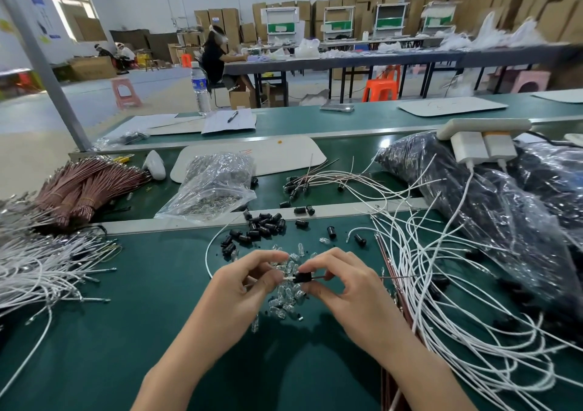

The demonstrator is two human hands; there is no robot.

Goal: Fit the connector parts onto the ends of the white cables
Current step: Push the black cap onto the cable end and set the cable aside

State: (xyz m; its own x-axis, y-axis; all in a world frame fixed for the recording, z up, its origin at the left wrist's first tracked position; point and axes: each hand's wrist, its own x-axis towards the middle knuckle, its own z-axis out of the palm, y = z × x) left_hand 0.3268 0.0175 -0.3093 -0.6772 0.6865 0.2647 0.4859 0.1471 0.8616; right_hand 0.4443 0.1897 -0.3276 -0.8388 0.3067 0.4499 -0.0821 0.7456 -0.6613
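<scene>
Over the green table (126, 331), my left hand (243, 287) pinches the end of a white cable (209, 246) that loops away to the upper left. My right hand (344, 287) pinches a small black connector part (302, 277), with a thin reddish wire (397, 276) sticking out to the right. The cable tip meets the black part between my fingertips. Under my hands lies a pile of clear connector parts (285, 300). Loose black parts (262, 224) are scattered just beyond.
Many white cables (441, 278) sprawl on the right, another bundle (41, 268) on the left. Reddish wire bundles (82, 186), a clear bag of parts (214, 186) and black bags (473, 196) lie further back. A person sits at a far table.
</scene>
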